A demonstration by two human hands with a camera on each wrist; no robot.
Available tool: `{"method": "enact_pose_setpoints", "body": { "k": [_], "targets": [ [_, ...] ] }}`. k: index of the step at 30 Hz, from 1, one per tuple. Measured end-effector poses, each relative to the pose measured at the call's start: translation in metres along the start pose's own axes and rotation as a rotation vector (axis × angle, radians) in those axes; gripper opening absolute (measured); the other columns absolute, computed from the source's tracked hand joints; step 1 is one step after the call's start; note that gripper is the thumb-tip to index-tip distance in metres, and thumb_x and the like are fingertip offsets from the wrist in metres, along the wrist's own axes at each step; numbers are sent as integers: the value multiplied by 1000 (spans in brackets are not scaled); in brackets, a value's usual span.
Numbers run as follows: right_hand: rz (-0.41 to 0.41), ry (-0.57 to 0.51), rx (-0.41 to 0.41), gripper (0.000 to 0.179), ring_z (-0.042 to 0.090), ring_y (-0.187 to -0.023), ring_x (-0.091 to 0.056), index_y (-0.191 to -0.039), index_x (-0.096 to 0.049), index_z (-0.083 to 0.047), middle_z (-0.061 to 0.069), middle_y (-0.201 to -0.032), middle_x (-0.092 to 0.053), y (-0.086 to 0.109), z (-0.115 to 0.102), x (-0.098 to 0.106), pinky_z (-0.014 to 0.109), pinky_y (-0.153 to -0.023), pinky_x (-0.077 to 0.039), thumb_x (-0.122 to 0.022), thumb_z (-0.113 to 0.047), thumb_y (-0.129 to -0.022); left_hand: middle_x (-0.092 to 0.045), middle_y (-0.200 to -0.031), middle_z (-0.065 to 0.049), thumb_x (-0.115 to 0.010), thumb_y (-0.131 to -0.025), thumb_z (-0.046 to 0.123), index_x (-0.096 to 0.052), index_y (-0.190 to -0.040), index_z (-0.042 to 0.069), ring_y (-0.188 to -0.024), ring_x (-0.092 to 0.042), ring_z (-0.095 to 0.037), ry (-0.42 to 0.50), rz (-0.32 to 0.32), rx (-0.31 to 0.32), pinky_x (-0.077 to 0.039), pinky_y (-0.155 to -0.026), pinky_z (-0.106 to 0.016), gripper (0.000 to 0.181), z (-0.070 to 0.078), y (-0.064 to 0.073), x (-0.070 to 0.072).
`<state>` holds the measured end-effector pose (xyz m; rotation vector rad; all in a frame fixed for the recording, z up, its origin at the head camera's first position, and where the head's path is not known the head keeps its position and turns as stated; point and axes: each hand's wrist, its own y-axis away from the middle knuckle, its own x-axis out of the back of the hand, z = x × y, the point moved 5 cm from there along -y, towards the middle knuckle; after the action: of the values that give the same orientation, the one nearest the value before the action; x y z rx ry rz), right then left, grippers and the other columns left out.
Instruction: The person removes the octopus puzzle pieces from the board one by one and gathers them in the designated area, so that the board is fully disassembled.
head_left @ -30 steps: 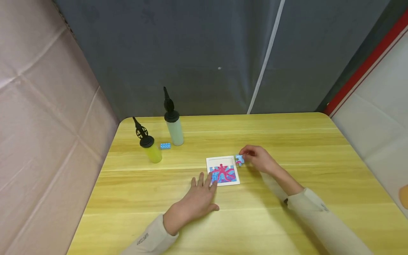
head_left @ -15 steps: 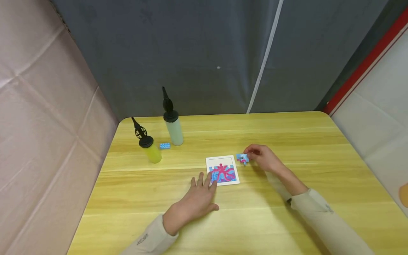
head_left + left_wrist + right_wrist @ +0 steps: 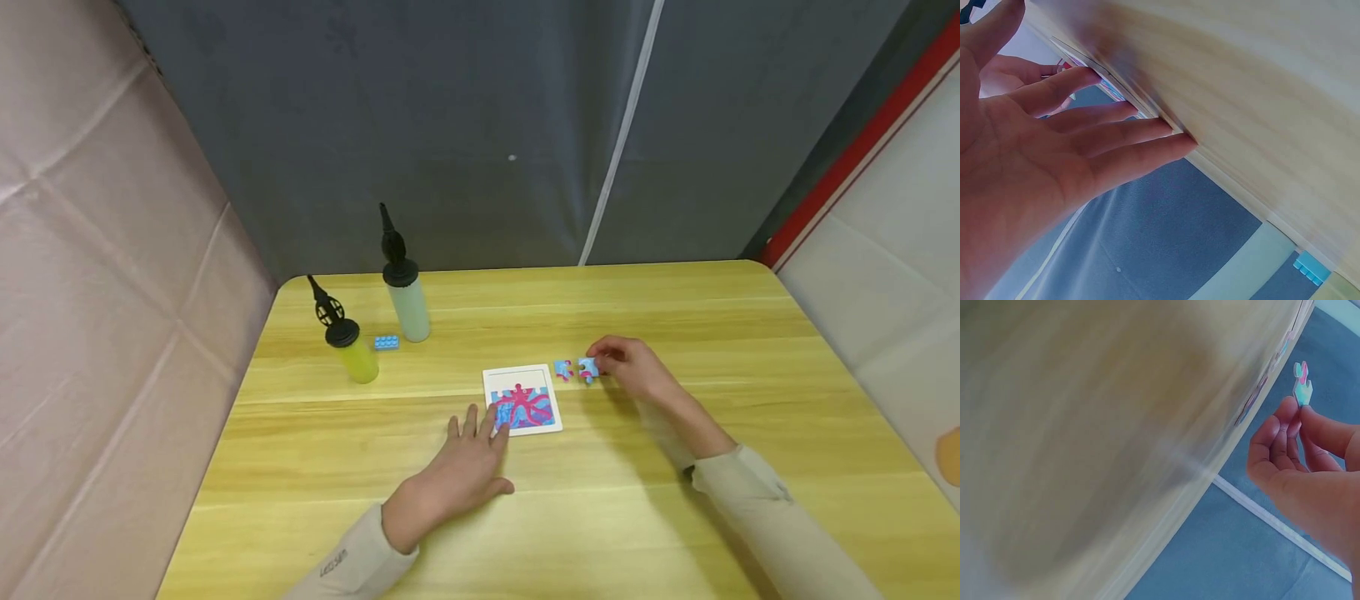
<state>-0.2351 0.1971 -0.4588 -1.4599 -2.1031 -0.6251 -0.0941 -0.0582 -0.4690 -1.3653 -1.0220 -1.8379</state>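
A white-framed jigsaw puzzle point(image 3: 523, 375) with a pink octopus on blue lies mid-table. Its lower part is filled with picture; the upper strip shows bare white. My left hand point(image 3: 456, 468) is spread flat with straight fingers, some fingertips on the frame's lower left. In the left wrist view those fingers point(image 3: 1132, 153) reach along the tabletop. Thumb and fingertips of my right hand point(image 3: 633, 368) pinch a blue and pink puzzle piece point(image 3: 587, 368), which the right wrist view shows raised off the table point(image 3: 1116, 425). A second puzzle piece point(image 3: 563, 370) lies beside the frame's upper right corner.
Left of the puzzle stand a yellow balloon pump point(image 3: 357, 358) and a pale green balloon pump point(image 3: 410, 310), both with black tops. A small blue toy brick point(image 3: 386, 342) lies between them. A grey curtain point(image 3: 450, 167) hangs behind the table.
My right hand has moved right with a puzzle piece, away from the frame. A second piece, previously overlapped, now shows separately on the table. My left hand has stayed in place.
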Motion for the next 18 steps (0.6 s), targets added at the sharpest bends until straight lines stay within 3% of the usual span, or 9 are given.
{"method": "enact_pose_setpoints", "body": {
  "k": [6,18],
  "targets": [
    [12,4,-8,21,21,-91,-67,-117,-69,3,20,-109,-73,4,4,6,23,-79,-52,-55,-3,-103,-31,-166,-26,-69,-93,56,-47,-154,3,-149,-34,-54,0,7,-7,-37,-116,-67,84,1,0,0],
    [29,44,-23,21,24,-95,-67,-118,-69,1,20,-112,-73,7,13,17,31,-86,-50,-55,-4,-104,-32,-166,-26,-70,-93,55,-47,-154,3,-150,-32,-54,7,-1,-1,-36,-116,-66,83,0,-1,0]
  ]
}}
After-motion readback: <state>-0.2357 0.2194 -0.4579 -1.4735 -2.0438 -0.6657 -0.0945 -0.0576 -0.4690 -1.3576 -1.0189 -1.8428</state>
